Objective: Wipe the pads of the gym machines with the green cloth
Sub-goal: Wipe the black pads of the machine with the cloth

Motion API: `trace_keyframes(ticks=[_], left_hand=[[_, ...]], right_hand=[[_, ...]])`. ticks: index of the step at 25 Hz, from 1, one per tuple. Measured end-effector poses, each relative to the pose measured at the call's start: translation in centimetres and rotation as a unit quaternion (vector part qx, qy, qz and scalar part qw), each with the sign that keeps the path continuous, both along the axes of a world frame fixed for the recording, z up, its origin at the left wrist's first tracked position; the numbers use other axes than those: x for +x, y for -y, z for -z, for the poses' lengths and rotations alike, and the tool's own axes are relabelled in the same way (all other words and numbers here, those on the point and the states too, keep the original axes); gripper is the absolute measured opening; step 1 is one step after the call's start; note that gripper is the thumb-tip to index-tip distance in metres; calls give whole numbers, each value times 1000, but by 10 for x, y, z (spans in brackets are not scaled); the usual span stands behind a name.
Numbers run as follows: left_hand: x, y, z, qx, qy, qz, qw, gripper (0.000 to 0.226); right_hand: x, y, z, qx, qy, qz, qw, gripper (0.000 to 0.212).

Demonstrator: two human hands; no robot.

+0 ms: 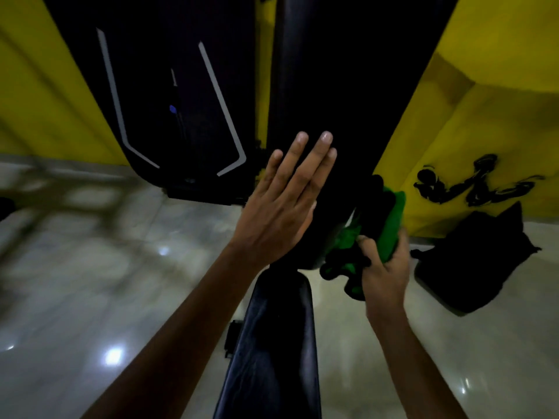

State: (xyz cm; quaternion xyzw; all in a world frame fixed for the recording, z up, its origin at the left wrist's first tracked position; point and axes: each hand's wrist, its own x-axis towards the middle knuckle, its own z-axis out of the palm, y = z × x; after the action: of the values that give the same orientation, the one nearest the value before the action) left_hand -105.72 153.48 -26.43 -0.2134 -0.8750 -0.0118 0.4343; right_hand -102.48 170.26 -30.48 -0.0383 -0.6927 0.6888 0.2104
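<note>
Nearest the camera, the seat pad (272,343) runs as a long dark strip from the near edge of the view toward the far side, its long axis pointing away from me between my two forearms. Beyond its far end rises the back pad (317,101), a tall dark upright surface whose long axis continues in the same near-to-far line. My left hand (284,201) lies with fingers (302,158) straight and together, flat toward the lower part of the back pad and holding nothing; whether the palm actually touches the pad I cannot tell, since the dark surface swallows the contact line. My right hand (384,267) is curled round the green cloth (390,225), which is bunched, with dark patches in its folds. The cloth sits just beside the right edge of the back pad, right of the seat pad's far end, so my right hand is the nearer one for wiping. I judge the coming stroke to be a short move left from the cloth onto the pad, then along its long axis. At far right, a black bag (475,261) rests on the pale floor (90,267) against the yellow wall (499,86).
</note>
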Motion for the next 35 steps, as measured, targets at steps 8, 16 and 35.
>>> trace_keyframes(ticks=[8,16,35], left_hand=[[20,0,-48,41,77,10,996,66],[35,-18,-45,270,146,-3,952,67],[9,-55,34,634,160,-21,756,78]], right_hand=[[-17,-16,-165,335,-222,75,913,62],[-42,16,-267,749,-359,41,556,64],[-55,171,-265,955,-219,-133,148,38]])
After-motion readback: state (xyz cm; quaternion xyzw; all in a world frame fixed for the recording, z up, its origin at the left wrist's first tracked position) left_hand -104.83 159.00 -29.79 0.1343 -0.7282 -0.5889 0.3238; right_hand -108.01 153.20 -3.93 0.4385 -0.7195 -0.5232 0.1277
